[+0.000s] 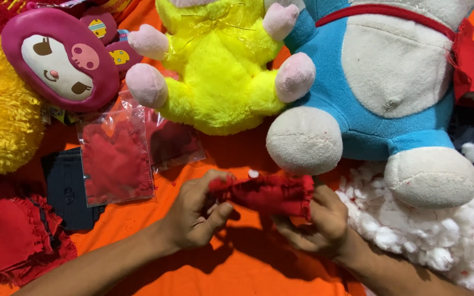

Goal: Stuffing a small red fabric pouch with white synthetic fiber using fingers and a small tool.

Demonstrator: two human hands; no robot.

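Note:
My left hand (196, 214) and my right hand (319, 222) both grip a small red cloth piece (267, 193) with frayed edges, held just above the orange cloth surface (248, 263). The left hand pinches its left end, the right hand holds its right end from below. A tiny white bit of stuffing sits on top of the red piece. Right behind it stands the blue and white plush toy (379, 82), whose foot nearly touches the red piece.
A yellow plush toy (220, 66) sits at the top centre. Clear plastic bags with red fabric (116, 156) lie to the left, next to a dark fabric piece (64, 189). A pile of white stuffing (440, 235) lies at the right. A pink face-shaped toy (58, 57) is at the top left.

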